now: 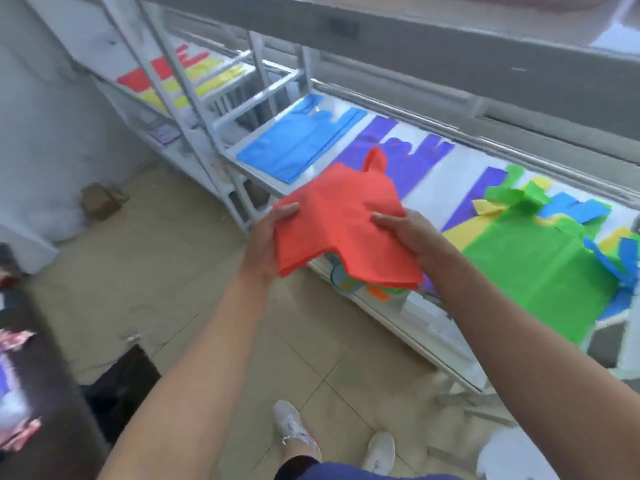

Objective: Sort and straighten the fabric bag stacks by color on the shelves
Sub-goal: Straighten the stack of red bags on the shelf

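A stack of orange-red fabric bags hangs in the air in front of the white shelf. My left hand grips its left edge and my right hand holds its right side. On the shelf behind lie a blue stack, purple bags, and a mixed heap topped by a green bag with yellow and blue bags poking out. A farther shelf unit on the left carries red bags and yellow bags.
A lower shelf under the bags holds small colored items. A cardboard box sits on the tiled floor by the wall. A dark table with wrappers stands at the left. My feet in white shoes are below.
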